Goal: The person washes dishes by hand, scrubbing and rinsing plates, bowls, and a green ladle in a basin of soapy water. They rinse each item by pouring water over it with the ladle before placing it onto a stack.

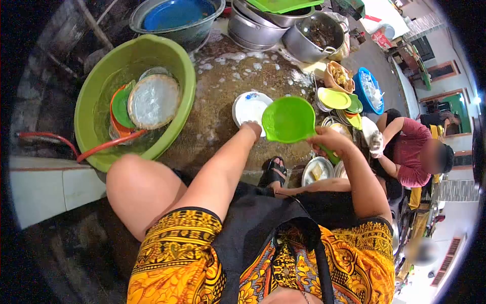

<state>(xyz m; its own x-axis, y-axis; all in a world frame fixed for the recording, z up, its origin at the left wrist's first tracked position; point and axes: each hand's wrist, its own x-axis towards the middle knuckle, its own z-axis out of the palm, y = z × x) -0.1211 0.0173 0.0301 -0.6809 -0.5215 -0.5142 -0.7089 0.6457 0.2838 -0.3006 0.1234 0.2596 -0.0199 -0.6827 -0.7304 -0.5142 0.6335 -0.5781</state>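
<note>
My left hand (251, 128) is closed on the near edge of a white plate (249, 108) with a blue pattern at its far rim. A second pale rim shows just beneath it. Close beside it, my right hand (329, 140) grips a bright green plastic dipper (288, 119) where the bowl meets the handle, and the handle runs down under my fingers. The dipper's bowl is turned up toward me and overlaps the plate's right side. Below my right hand, a metal plate (317, 171) with a yellowish piece on it lies on the ground.
A large green tub (186, 76) of water with dishes stands at left, a red hose (109, 146) over its rim. Pots (304, 48) and a metal basin (219, 15) line the back. Stacked dishes (334, 98) and a blue basket (362, 91) sit at right, near another person (412, 147).
</note>
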